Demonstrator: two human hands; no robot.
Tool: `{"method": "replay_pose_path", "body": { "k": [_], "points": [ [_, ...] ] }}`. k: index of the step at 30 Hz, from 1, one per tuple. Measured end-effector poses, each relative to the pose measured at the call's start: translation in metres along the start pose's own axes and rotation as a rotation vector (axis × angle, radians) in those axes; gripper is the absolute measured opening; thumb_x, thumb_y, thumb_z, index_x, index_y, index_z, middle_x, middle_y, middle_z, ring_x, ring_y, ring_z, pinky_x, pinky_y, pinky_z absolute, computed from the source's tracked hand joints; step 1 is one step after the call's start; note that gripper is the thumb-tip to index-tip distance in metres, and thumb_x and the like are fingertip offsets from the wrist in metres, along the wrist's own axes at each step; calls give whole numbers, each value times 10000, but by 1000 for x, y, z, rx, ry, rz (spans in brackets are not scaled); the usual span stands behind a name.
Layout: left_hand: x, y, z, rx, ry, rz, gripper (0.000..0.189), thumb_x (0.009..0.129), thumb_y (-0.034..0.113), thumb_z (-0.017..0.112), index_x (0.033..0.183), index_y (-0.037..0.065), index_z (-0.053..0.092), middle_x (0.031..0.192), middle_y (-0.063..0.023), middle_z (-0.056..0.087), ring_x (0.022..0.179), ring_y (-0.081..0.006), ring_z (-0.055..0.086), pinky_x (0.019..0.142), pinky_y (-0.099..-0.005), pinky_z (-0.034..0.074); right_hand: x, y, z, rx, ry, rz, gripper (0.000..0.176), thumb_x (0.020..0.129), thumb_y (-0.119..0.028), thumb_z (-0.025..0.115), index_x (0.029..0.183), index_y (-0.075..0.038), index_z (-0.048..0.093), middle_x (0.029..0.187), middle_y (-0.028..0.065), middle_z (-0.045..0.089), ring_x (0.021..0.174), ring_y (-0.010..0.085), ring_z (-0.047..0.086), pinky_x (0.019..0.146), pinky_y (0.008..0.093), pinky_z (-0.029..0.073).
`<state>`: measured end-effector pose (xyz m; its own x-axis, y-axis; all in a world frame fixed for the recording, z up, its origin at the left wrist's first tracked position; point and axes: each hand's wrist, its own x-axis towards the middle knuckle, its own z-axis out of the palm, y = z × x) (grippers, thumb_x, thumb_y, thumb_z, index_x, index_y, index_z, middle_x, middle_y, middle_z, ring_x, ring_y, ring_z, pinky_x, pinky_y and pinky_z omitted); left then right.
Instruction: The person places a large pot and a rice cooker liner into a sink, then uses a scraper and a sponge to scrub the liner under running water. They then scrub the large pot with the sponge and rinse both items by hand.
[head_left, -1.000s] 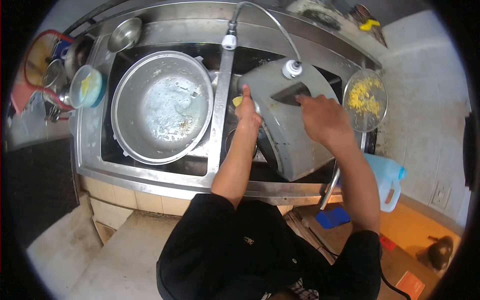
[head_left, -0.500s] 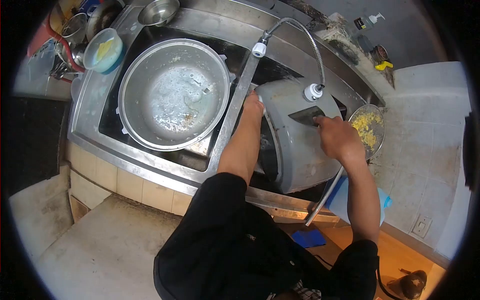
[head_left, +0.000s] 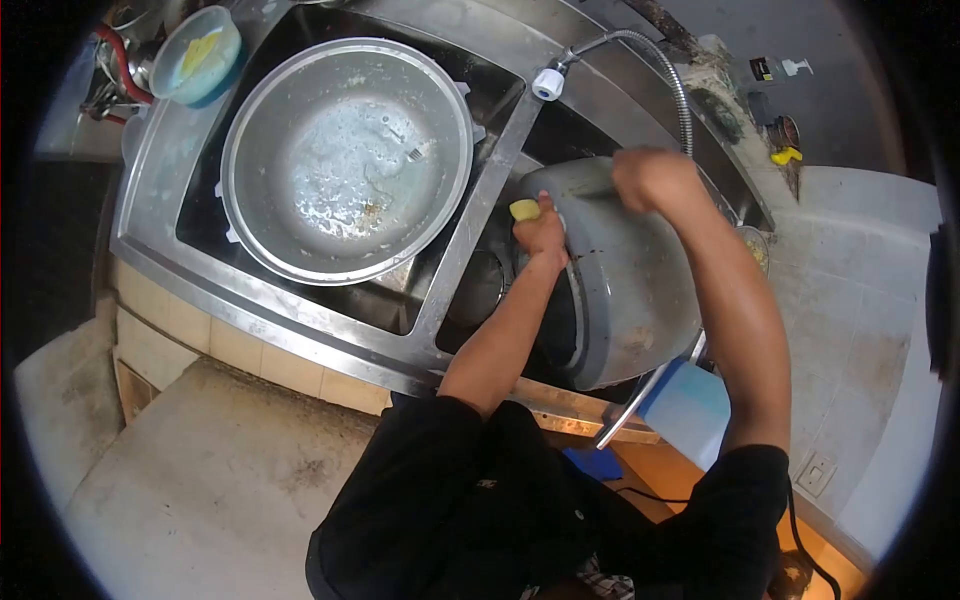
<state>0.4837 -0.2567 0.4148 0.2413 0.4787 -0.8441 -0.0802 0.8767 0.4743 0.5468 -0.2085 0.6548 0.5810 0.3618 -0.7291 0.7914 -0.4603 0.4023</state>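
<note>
A big grey cooker body (head_left: pixel 630 290) lies tilted on its side in the right basin of a steel double sink (head_left: pixel 470 250). My left hand (head_left: pixel 543 232) presses a yellow sponge (head_left: pixel 524 210) against the cooker's rim. My right hand (head_left: pixel 650 178) grips the top far edge of the cooker body. A flexible tap hose (head_left: pixel 640 45) arches over it from the tap head (head_left: pixel 548 84); the hose's end is hidden behind my right hand.
A large steel pot (head_left: pixel 345 160) fills the left basin. A blue-rimmed bowl (head_left: pixel 200 45) and utensils sit at the far left. A blue-and-white jug (head_left: pixel 685 410) stands below the counter edge. Bottles (head_left: pixel 775 70) line the back ledge on the tiled counter (head_left: pixel 860 300).
My right hand left the dark handle recess and moved up to the cooker's top edge. The cooker has been turned more onto its side. My left hand with the sponge moved along the rim.
</note>
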Motion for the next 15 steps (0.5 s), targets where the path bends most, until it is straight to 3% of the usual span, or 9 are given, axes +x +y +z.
{"method": "replay_pose_path", "body": {
  "k": [4, 7, 9, 13, 15],
  "points": [
    [-8, 16, 5, -25, 35, -31, 378, 844, 303, 726, 942, -46, 621, 913, -110, 652, 776, -205, 591, 709, -371, 477, 52, -11, -10, -96, -50, 10, 304, 722, -18, 605, 1009, -16, 706, 1075, 181, 679, 1017, 346, 655, 802, 436, 531],
    [2, 13, 11, 14, 77, 33, 353, 838, 268, 738, 947, -49, 626, 917, -106, 654, 790, -203, 595, 723, -364, 479, 56, -6, -17, -239, -77, -98, 315, 704, 7, 589, 997, -4, 704, 1066, 195, 676, 1016, 366, 650, 775, 440, 539],
    [2, 17, 10, 10, 59, -31, 359, 837, 262, 741, 965, -53, 625, 922, -103, 657, 799, -202, 599, 731, -362, 480, 75, 0, -8, -220, -150, -195, 306, 703, 13, 596, 991, 12, 699, 1039, 208, 677, 1003, 364, 653, 746, 445, 544],
    [2, 22, 12, 66, 34, -166, 401, 831, 280, 749, 996, -62, 620, 927, -97, 661, 812, -203, 606, 739, -359, 483, 73, 6, -10, -231, -77, -43, 283, 714, 5, 598, 978, 14, 699, 1005, 223, 677, 979, 360, 662, 749, 440, 543],
    [9, 12, 13, 18, 75, -82, 397, 826, 296, 753, 949, -57, 619, 889, -108, 661, 777, -209, 602, 713, -366, 483, 54, 19, -8, -294, -126, -132, 312, 741, -34, 583, 1024, -84, 705, 1023, 171, 679, 967, 345, 643, 807, 407, 515]
  ]
}}
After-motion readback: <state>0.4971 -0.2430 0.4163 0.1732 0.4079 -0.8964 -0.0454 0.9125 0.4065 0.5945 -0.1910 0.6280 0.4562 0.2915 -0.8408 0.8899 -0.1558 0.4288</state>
